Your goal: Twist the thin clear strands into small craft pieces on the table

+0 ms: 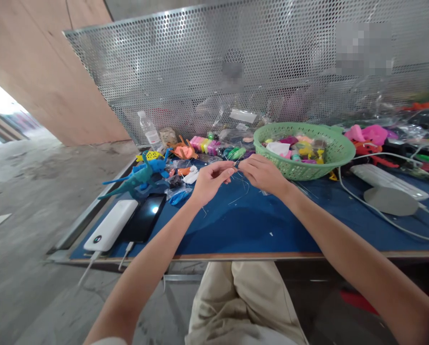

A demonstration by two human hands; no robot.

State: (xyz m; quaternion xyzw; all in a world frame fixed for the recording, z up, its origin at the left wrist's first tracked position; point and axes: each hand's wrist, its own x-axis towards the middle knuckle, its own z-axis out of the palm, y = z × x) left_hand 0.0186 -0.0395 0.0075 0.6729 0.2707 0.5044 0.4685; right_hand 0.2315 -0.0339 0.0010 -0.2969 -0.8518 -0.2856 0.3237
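Note:
Over the blue tabletop my left hand point(214, 179) and my right hand point(261, 173) meet, fingertips nearly touching. Both are closed in a pinch on a thin wire point(236, 164), only a bit of which shows between them. Fine pale strands point(243, 184) trail below the fingers onto the table. Left of my left hand lie a white crumpled piece point(191, 175), a blue piece in clear wrap point(179, 197) and an orange piece point(183, 171). A green basket point(308, 171) with colourful soft pieces stands just behind my right hand.
Blue and teal long-necked dinosaur figures point(137, 176) stand at left, near a white power bank point(112, 225) and a phone point(146, 218). A water bottle point(149, 129) stands behind. A white cable point(365, 215) loops at right. A perforated metal panel point(200, 52) borders the back.

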